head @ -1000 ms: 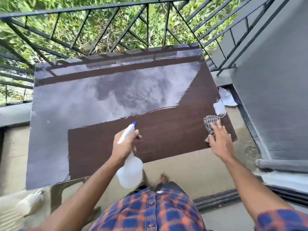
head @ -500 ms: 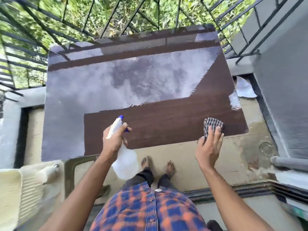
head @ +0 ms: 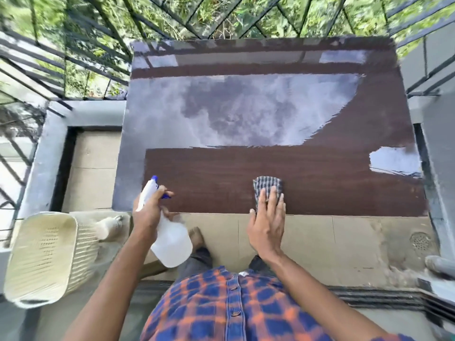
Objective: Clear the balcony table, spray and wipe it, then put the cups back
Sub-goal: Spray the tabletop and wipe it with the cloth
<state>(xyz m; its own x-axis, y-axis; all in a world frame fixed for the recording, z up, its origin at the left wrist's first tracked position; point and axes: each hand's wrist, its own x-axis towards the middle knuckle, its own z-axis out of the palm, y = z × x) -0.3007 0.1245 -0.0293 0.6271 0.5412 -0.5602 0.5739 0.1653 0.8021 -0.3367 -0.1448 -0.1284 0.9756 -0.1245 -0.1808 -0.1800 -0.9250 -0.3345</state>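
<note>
**Cloth pressed flat, sprayer gripped beside it**

Head view: my left hand [head: 150, 212] grips the neck of the spray bottle [head: 172, 242], fingers curled round it, one on the blue trigger. The bottle's body hangs just off the near edge of the surface [head: 332, 190], above the floor [head: 320, 242]. My right hand [head: 267, 225] lies spread, fingers straight, pressing the checked cloth [head: 267, 187] onto the dark brown wood near that front edge. A pale sheen covers the far part. A cream slatted basket [head: 41, 257] sits low at my left.
</note>
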